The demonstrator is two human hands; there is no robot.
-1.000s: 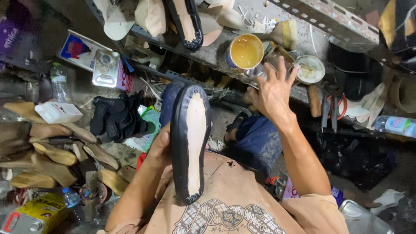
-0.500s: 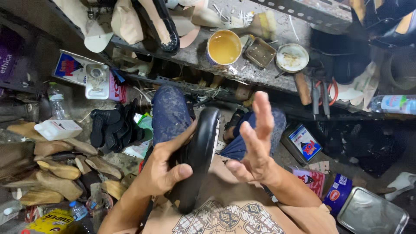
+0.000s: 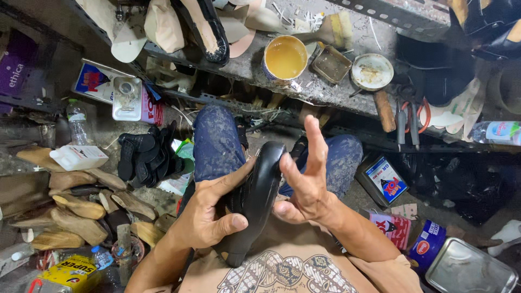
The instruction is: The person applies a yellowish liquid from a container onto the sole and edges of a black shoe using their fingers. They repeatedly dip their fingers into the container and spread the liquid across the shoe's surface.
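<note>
I take the black leather shoe (image 3: 255, 201), stood on edge in my lap, as my landmark. Far to its left, tan wooden shoe lasts (image 3: 65, 209) lie heaped on the floor, and nearer on that side sits a pile of black rubber heel pieces (image 3: 146, 157), apparently kept within reach.

My left hand (image 3: 209, 211) wraps the shoe from its left, fingers curled round the far side and thumb pressed on the near face, so the shoe is braced upright against my thigh. That grip hides much of the upper, and the shoe's lower end disappears behind my patterned shirt, so I cannot tell how finished it is.

Just right of the shoe, my right hand (image 3: 304, 184) is spread wide, fingers straight and holding nothing, its palm facing the shoe's edge; whether it touches I cannot tell.

Above the shoe, on the grey bench (image 3: 255, 65), stands an open tin of yellow glue (image 3: 286, 57). To the shoe's right a small blue and white can (image 3: 382, 182) rests on the floor; the dark space beyond it is too murky to read.
</note>
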